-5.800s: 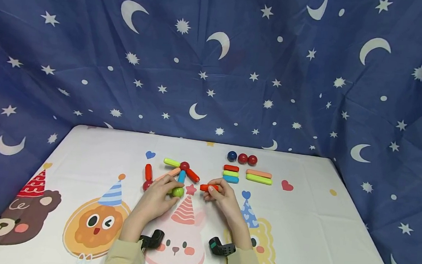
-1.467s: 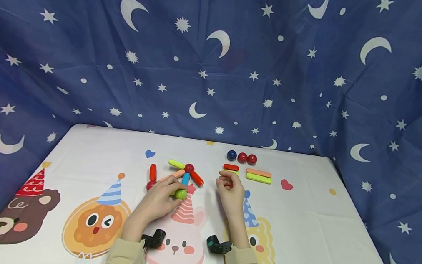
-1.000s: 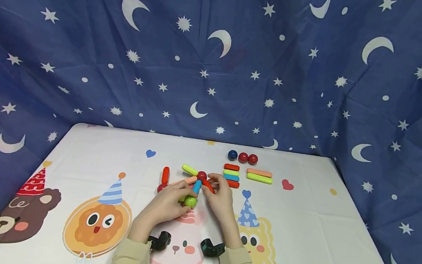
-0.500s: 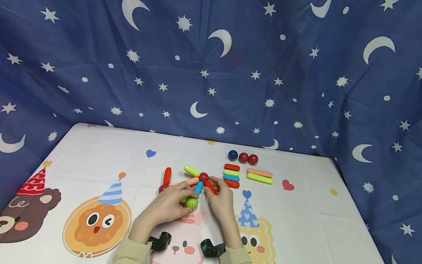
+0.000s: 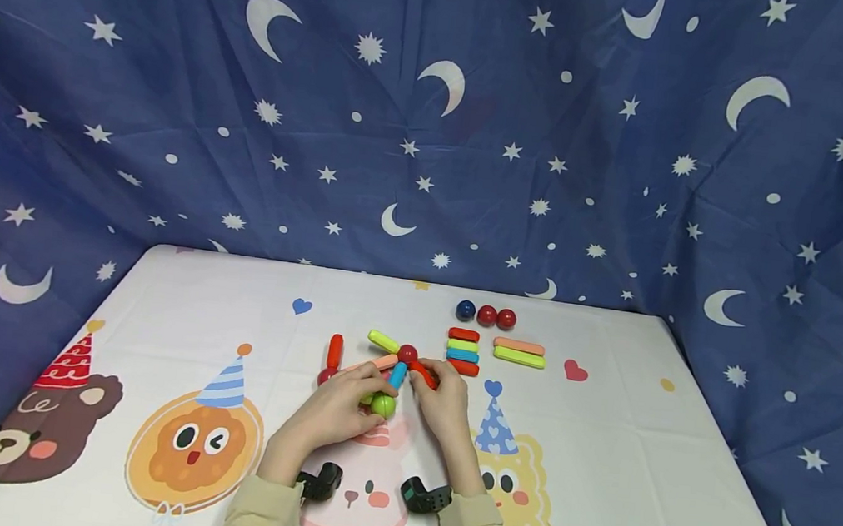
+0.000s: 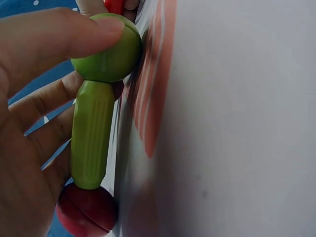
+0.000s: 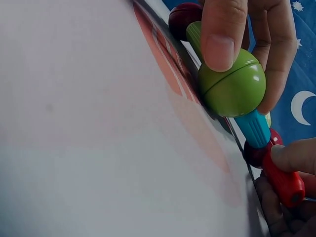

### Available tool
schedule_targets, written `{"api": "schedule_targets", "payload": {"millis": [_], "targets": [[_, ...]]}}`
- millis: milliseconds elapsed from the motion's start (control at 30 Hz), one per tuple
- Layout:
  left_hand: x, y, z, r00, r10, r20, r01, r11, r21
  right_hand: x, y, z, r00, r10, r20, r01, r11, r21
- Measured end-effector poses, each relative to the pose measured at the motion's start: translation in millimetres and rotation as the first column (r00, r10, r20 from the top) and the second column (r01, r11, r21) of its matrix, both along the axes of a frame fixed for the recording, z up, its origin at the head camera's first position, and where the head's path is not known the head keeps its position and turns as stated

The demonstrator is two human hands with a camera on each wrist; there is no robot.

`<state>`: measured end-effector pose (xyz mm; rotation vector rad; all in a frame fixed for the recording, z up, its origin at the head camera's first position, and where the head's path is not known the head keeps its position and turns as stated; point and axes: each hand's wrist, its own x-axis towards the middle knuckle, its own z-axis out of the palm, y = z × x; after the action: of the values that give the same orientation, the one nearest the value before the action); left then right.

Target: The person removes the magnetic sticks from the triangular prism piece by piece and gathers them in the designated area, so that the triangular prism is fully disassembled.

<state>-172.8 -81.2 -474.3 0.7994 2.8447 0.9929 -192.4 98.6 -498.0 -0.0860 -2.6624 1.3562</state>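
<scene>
A joined figure of coloured balls and magnetic sticks lies between the hands. The left hand point(image 5: 334, 406) holds its green ball point(image 6: 109, 57), thumb on top. From that ball a green stick point(image 6: 92, 134) runs to a red ball point(image 6: 88, 210), and a blue stick point(image 7: 253, 127) leads to the far red ball point(image 5: 407, 353). A red stick point(image 7: 284, 183) at this far ball is pinched between thumb and fingers of the right hand point(image 5: 445, 403). An orange stick point(image 5: 385, 362), a yellow-green stick point(image 5: 383, 341) and an upper-left red stick point(image 5: 335, 351) also belong to the figure.
Behind the right hand, short red, yellow-green and blue sticks point(image 5: 463, 356) lie stacked. Right of them are a long orange stick point(image 5: 519, 346) and a long yellow-green stick point(image 5: 518, 357). A blue ball point(image 5: 466, 310) and two red balls point(image 5: 487, 315) sit farther back.
The right hand laid a loose red stick by the short sticks, then came back left and took the figure's red stick. The figure, with the left hand on it, shifted right and slightly nearer.
</scene>
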Motion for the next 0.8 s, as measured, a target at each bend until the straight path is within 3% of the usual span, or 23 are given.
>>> {"api": "schedule_targets", "payload": {"millis": [800], "targets": [[-0.2, -0.2, -0.9, 1.000, 0.006, -0.006, -0.006, 1.000, -0.001, 1.9, 2.8, 4.0, 0.999, 0.030, 0.025, -0.030, 0.999, 0.021]]}}
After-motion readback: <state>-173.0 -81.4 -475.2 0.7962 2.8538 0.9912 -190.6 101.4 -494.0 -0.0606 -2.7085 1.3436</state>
